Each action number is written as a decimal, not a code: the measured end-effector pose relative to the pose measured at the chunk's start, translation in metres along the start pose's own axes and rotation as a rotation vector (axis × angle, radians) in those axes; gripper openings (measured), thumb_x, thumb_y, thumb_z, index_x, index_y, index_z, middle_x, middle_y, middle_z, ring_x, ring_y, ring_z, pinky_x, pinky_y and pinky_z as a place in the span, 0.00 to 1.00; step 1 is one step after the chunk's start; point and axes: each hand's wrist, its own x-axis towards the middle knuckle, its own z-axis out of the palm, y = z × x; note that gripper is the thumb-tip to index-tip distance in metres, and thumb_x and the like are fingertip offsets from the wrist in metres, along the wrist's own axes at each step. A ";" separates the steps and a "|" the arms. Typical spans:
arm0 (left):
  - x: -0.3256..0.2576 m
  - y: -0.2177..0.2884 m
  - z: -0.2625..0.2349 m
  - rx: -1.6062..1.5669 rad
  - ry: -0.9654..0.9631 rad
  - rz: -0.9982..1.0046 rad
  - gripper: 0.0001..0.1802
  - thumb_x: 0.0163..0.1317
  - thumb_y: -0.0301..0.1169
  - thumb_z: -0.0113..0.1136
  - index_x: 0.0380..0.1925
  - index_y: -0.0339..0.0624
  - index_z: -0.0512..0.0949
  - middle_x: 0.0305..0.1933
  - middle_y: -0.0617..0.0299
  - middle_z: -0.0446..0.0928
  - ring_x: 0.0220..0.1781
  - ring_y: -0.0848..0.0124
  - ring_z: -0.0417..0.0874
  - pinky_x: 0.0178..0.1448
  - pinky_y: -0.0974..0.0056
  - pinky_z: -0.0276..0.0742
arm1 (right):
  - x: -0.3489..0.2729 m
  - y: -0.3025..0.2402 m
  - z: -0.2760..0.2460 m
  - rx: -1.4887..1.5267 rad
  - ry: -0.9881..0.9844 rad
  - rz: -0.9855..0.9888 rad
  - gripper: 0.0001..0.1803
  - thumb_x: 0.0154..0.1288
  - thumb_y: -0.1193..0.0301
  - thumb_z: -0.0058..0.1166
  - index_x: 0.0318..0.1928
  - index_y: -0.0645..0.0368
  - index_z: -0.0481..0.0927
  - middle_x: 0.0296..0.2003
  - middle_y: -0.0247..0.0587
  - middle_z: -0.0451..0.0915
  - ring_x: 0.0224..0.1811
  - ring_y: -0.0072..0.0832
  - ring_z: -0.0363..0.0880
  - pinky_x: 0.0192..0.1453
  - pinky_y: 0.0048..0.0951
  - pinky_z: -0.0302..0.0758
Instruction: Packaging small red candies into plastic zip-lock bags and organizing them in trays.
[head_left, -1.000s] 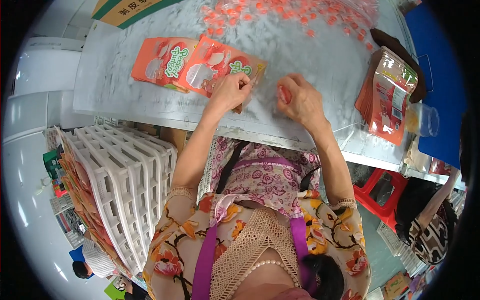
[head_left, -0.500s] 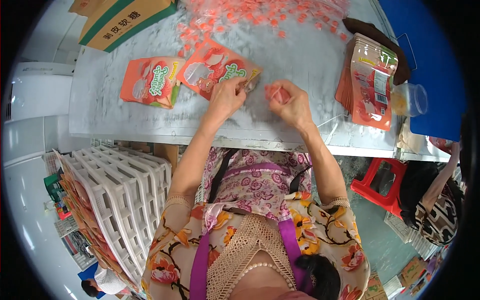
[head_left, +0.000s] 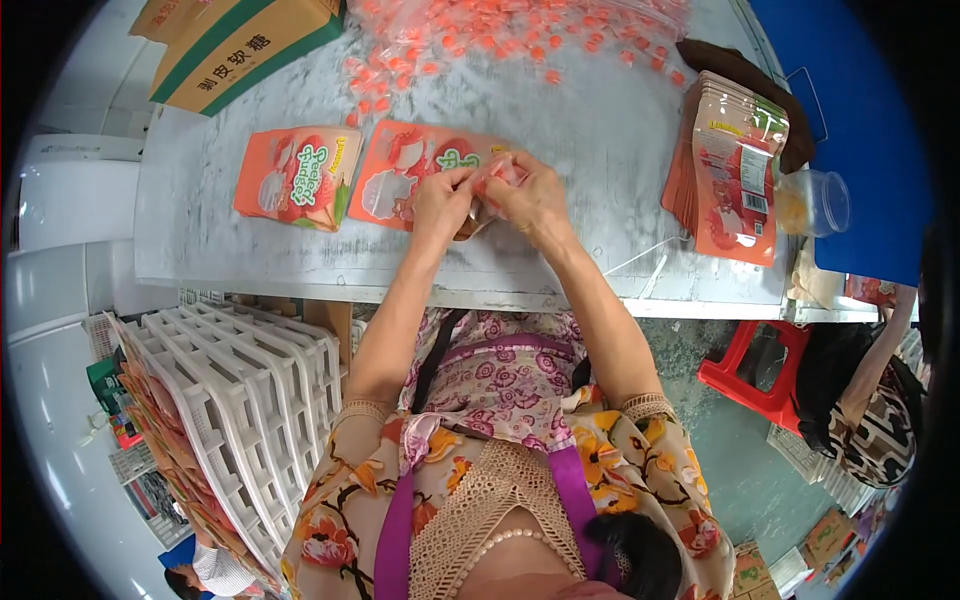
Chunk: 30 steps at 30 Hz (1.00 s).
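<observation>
My left hand [head_left: 441, 207] pinches the open end of a red candy pouch [head_left: 386, 196] that lies on the table. At that end, my right hand [head_left: 537, 203] has its fingers closed round red candies in transparent wrappers [head_left: 499, 178]. Both hands nearly meet at the pouch's mouth, and the right fingers partly hide it. To the left lies a small stack of matching pouches [head_left: 291, 178]. Many loose wrapped red candies [head_left: 470, 30] are heaped beyond my hands.
A cardboard box [head_left: 245, 60] stands at the far left of the table [head_left: 240, 262]. On the right are a fanned stack of pouches [head_left: 737, 165] and a transparent plastic cup [head_left: 828, 203]. White plastic crates [head_left: 235, 375] stand lower left; a red stool [head_left: 755, 365] is lower right, beside another person's arm.
My right hand has moved left with the candies, up to the pouch's mouth. The pouch has turned straighter and shifted slightly nearer me, with my left hand still on its end.
</observation>
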 end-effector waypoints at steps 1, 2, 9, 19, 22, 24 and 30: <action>-0.001 0.004 0.000 -0.144 0.020 -0.088 0.13 0.65 0.34 0.57 0.41 0.37 0.84 0.26 0.59 0.83 0.27 0.73 0.81 0.35 0.63 0.76 | 0.001 0.002 0.001 0.000 0.002 0.004 0.18 0.55 0.68 0.61 0.45 0.64 0.81 0.28 0.34 0.81 0.25 0.18 0.76 0.28 0.23 0.73; -0.003 0.009 -0.001 -0.288 0.041 -0.175 0.13 0.65 0.33 0.58 0.42 0.36 0.84 0.27 0.62 0.84 0.28 0.76 0.80 0.35 0.65 0.76 | 0.003 0.006 0.002 -0.114 0.031 -0.058 0.18 0.54 0.67 0.60 0.45 0.63 0.81 0.27 0.36 0.82 0.25 0.21 0.78 0.29 0.26 0.74; -0.015 0.005 -0.002 -0.170 0.296 0.111 0.12 0.65 0.28 0.56 0.44 0.34 0.83 0.31 0.60 0.85 0.31 0.74 0.82 0.38 0.65 0.77 | 0.000 -0.003 0.016 -0.668 -0.037 -0.254 0.17 0.58 0.59 0.57 0.41 0.59 0.82 0.36 0.57 0.84 0.40 0.52 0.82 0.44 0.48 0.78; -0.030 0.027 0.003 0.055 0.348 0.608 0.08 0.61 0.22 0.59 0.39 0.36 0.82 0.33 0.51 0.83 0.36 0.58 0.84 0.41 0.59 0.79 | 0.023 -0.002 -0.002 -0.544 -0.166 -0.048 0.16 0.61 0.61 0.56 0.31 0.64 0.82 0.25 0.46 0.82 0.26 0.38 0.83 0.30 0.39 0.76; -0.024 0.025 0.005 -0.017 0.276 0.560 0.08 0.62 0.23 0.57 0.40 0.35 0.82 0.33 0.52 0.83 0.34 0.61 0.84 0.40 0.61 0.78 | 0.023 -0.006 -0.016 0.027 -0.332 0.237 0.14 0.63 0.64 0.56 0.32 0.64 0.82 0.26 0.39 0.82 0.23 0.28 0.81 0.27 0.30 0.76; -0.026 0.027 0.007 -0.041 0.214 0.486 0.08 0.63 0.23 0.56 0.41 0.35 0.81 0.31 0.52 0.83 0.31 0.64 0.83 0.36 0.63 0.77 | 0.021 -0.008 -0.021 0.498 -0.271 0.536 0.09 0.64 0.67 0.56 0.34 0.61 0.80 0.25 0.37 0.81 0.21 0.27 0.79 0.24 0.26 0.76; -0.034 0.046 0.017 -0.073 0.242 0.417 0.07 0.64 0.22 0.56 0.40 0.36 0.80 0.28 0.51 0.81 0.27 0.65 0.82 0.33 0.62 0.76 | 0.023 0.011 -0.012 1.083 -0.135 0.515 0.07 0.67 0.70 0.52 0.38 0.61 0.77 0.23 0.37 0.77 0.18 0.25 0.75 0.20 0.24 0.73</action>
